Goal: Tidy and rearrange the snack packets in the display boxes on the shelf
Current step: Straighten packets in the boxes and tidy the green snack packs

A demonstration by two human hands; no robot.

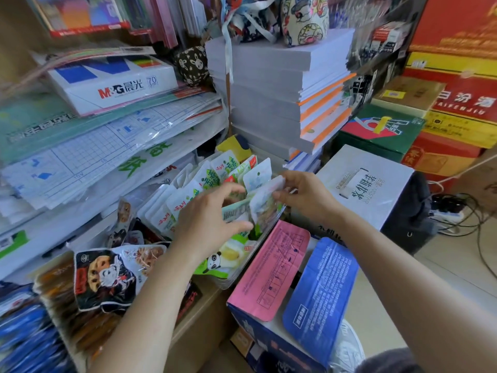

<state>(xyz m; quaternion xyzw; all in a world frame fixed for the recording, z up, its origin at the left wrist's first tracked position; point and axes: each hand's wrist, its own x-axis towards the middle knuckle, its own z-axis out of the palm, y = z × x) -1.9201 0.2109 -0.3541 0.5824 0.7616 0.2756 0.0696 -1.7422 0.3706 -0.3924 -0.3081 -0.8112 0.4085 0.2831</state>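
Two hands at work: right hand (304,196) pinching an upright white snack packet (265,204) by its top, left hand (212,214) spread wide, parting green-white packets (209,176) in the clear display box (250,261) on the shelf (207,305); re-filing step, next probably slotting the packet into the gap.
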